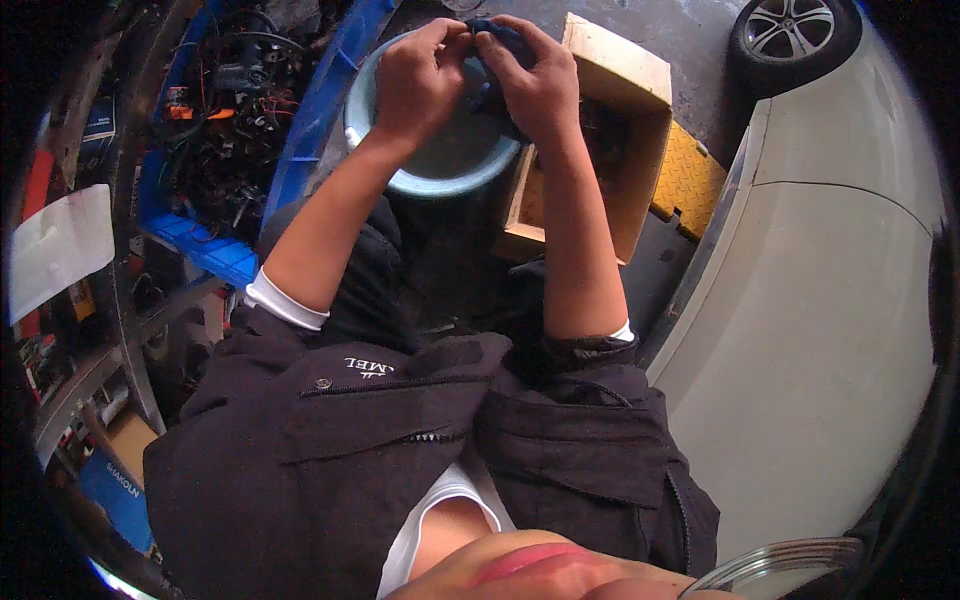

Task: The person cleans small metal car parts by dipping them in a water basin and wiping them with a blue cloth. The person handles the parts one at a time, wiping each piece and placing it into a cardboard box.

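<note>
At twelve o'clock, the left hand (pixel 425 85) and right hand (pixel 543 88) pinch a dark-blue cloth (pixel 514 44) over a light-blue basin (pixel 450 187); an open cardboard box (pixel 640 165) sits at one o'clock, a blue crate (pixel 322 105) at ten.

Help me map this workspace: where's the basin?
At top centre of the head view, the pale blue basin sits between the blue crate on its left and the open tan box on its right.

A crumpled, dark blue cloth-like item (pixel 511 43) hangs bunched at the upper middle of the frame, partly hidden.
</note>
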`<state>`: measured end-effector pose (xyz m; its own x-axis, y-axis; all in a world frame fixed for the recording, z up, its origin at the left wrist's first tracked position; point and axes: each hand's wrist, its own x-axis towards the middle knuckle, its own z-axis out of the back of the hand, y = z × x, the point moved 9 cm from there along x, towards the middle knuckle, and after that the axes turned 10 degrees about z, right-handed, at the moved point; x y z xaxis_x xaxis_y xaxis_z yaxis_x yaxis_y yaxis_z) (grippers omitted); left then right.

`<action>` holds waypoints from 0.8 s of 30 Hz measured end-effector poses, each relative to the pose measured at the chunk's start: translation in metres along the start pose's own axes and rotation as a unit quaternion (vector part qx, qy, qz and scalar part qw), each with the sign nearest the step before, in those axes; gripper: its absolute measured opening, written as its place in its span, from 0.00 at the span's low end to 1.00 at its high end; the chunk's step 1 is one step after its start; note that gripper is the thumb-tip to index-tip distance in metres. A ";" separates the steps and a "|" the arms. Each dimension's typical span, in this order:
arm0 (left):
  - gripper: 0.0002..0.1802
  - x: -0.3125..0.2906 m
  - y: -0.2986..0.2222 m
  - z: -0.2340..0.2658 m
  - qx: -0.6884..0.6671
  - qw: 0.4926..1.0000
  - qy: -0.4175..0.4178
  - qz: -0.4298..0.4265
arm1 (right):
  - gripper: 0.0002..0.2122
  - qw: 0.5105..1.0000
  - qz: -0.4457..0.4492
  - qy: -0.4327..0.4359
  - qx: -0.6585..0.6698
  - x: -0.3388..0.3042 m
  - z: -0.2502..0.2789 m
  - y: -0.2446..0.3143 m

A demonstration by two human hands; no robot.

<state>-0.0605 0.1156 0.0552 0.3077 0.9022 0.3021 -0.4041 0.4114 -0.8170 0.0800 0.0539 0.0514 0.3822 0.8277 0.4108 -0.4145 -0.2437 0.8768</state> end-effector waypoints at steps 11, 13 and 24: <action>0.14 -0.003 0.027 -0.030 -0.159 0.976 0.085 0.118 | 0.13 0.993 0.092 -0.038 -0.067 -0.010 0.018 0.010; 0.14 -0.008 0.029 -0.043 -0.139 0.972 0.124 0.144 | 0.13 0.985 0.115 -0.022 -0.128 -0.013 0.028 0.015; 0.16 -0.022 0.013 -0.070 -0.135 0.951 0.216 0.174 | 0.08 0.967 0.109 -0.003 -0.229 -0.027 0.063 0.012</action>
<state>-0.0119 0.0915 0.0037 0.5444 0.8168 -0.1912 -0.3283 -0.0023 -0.9446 0.1164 -0.0035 0.0665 0.2487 0.7787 0.5760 -0.8074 -0.1618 0.5674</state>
